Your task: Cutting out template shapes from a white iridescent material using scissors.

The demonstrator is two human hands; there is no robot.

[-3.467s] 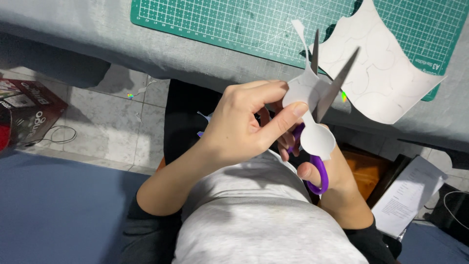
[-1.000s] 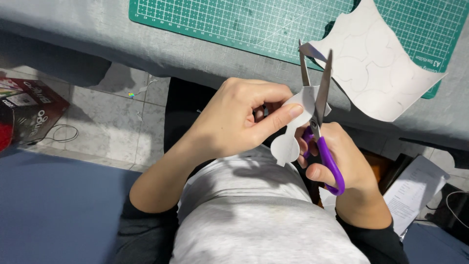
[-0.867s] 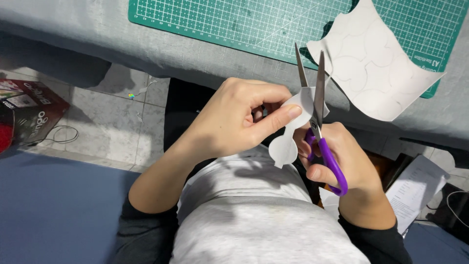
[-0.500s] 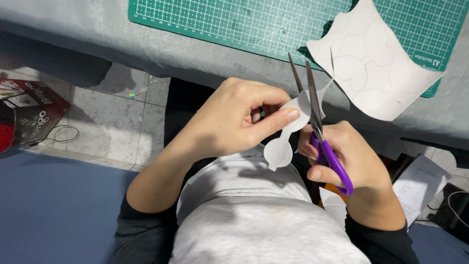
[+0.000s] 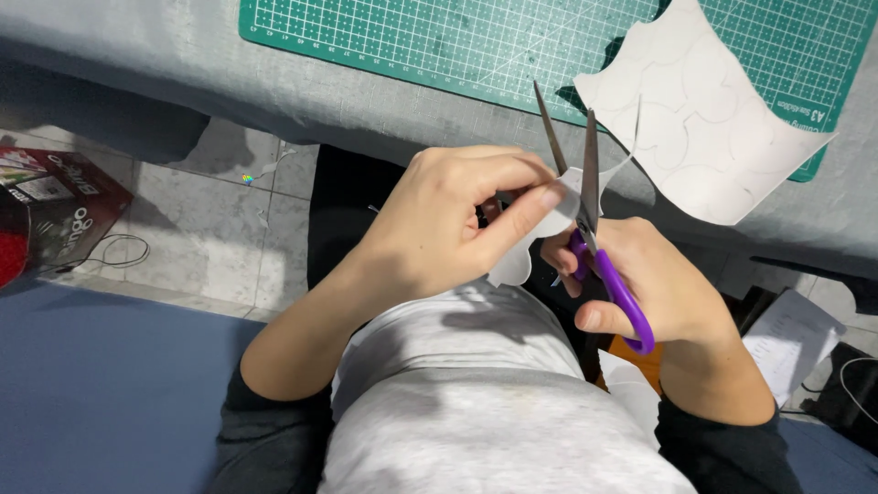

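My left hand [image 5: 453, 220] pinches a small white paper cutout [image 5: 530, 240] with rounded lobes, held over my lap. My right hand [image 5: 654, 284] grips purple-handled scissors [image 5: 590, 229], blades pointing up and slightly apart around the cutout's edge. A thin paper strip [image 5: 629, 155] curls away at the blades. A larger white sheet [image 5: 709, 119] with outlined round shapes lies on the green cutting mat [image 5: 457, 41] just beyond the scissor tips.
The mat lies on a grey table [image 5: 274, 87] whose edge runs above my hands. A red box [image 5: 50, 197] and a thin cable [image 5: 110, 252] lie on the tiled floor at left. Papers [image 5: 791, 343] and an orange object [image 5: 640, 359] sit at lower right.
The scissors have tilted from leaning right to nearly upright and their blades have narrowed. The cutout has been turned in my left hand, and both hands shifted slightly lower.
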